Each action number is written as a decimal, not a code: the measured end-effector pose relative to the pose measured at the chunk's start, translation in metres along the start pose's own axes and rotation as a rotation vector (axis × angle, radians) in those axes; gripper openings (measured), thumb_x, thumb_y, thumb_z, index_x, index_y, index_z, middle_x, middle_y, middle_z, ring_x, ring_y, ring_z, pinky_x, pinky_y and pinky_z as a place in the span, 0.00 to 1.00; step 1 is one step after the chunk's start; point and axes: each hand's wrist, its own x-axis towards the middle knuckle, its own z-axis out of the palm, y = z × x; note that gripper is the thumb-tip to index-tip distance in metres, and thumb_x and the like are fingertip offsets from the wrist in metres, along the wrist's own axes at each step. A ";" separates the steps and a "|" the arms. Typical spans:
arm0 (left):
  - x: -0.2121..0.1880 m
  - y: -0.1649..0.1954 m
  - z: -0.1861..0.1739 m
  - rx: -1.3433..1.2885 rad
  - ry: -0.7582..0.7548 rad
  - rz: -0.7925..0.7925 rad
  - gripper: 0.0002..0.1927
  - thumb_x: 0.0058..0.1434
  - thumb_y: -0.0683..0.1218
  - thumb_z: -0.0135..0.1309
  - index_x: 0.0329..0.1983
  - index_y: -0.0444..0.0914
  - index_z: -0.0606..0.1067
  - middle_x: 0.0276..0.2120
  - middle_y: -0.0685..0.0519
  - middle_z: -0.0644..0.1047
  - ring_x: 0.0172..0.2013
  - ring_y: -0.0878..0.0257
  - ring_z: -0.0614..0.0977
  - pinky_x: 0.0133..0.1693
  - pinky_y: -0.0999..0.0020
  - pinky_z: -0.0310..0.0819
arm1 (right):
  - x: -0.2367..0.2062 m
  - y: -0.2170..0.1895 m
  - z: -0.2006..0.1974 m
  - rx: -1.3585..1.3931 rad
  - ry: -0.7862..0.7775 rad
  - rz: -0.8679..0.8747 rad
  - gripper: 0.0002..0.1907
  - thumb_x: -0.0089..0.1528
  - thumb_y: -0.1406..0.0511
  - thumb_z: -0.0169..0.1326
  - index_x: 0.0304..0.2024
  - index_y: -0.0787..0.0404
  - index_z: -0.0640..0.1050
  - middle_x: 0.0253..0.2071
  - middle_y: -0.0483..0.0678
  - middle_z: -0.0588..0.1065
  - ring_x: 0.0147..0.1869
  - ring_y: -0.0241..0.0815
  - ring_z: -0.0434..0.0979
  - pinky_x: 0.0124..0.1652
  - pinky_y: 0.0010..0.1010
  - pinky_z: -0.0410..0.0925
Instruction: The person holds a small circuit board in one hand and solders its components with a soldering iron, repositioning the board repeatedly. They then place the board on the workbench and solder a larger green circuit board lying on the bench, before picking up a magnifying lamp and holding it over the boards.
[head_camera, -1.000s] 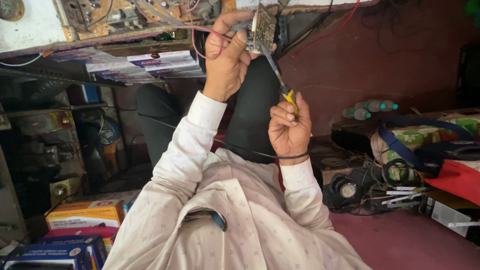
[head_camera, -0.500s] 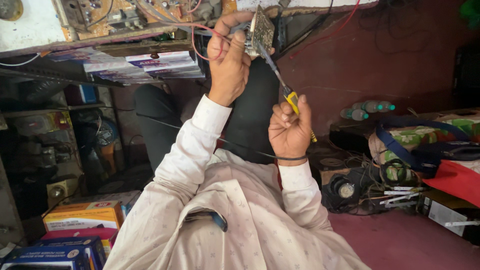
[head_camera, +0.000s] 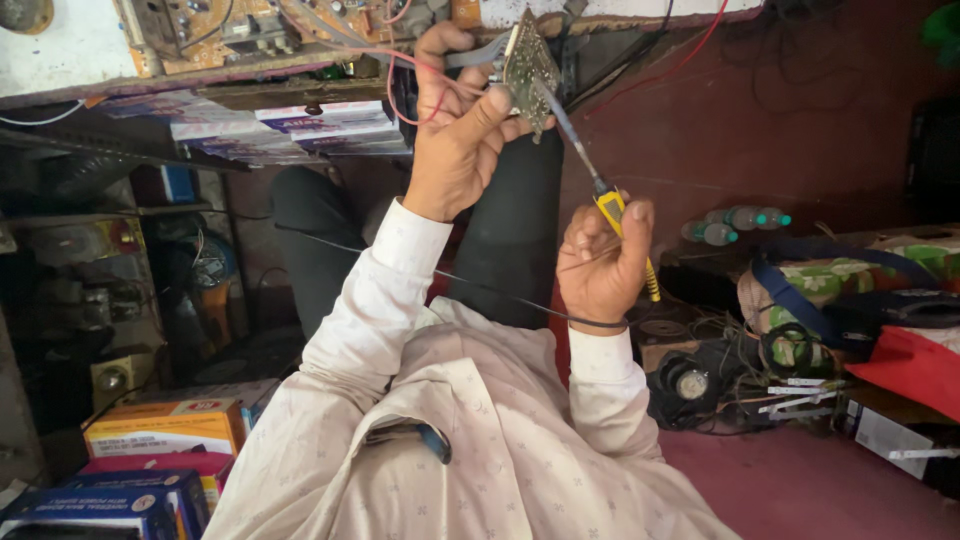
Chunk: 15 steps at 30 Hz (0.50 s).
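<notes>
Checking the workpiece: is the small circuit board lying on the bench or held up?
Held up: the left hand grips the small circuit board.

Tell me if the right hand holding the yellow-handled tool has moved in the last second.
Yes, slightly: the right hand with the yellow-handled tool has drifted right, nearer the green-capped bottles; the left hand and its circuit board stay put.
</notes>
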 end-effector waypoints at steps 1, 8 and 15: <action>-0.003 0.001 0.000 -0.006 0.023 -0.011 0.24 0.74 0.35 0.56 0.64 0.47 0.62 0.60 0.45 0.73 0.55 0.51 0.81 0.52 0.45 0.82 | -0.003 0.001 0.002 -0.022 -0.002 -0.018 0.09 0.73 0.60 0.52 0.45 0.59 0.75 0.32 0.48 0.74 0.32 0.37 0.67 0.33 0.23 0.62; -0.016 0.002 0.001 -0.017 0.032 -0.035 0.19 0.74 0.35 0.55 0.64 0.41 0.65 0.57 0.45 0.75 0.55 0.51 0.81 0.53 0.44 0.83 | -0.011 0.001 0.003 -0.043 0.019 -0.011 0.06 0.74 0.62 0.52 0.46 0.58 0.73 0.34 0.50 0.74 0.34 0.40 0.68 0.36 0.27 0.63; -0.025 0.011 -0.002 0.001 0.062 -0.010 0.16 0.73 0.34 0.55 0.61 0.38 0.69 0.58 0.46 0.77 0.55 0.53 0.81 0.54 0.46 0.83 | -0.021 0.010 0.015 -0.070 -0.007 -0.005 0.07 0.74 0.61 0.51 0.46 0.58 0.73 0.31 0.51 0.73 0.32 0.40 0.68 0.32 0.26 0.62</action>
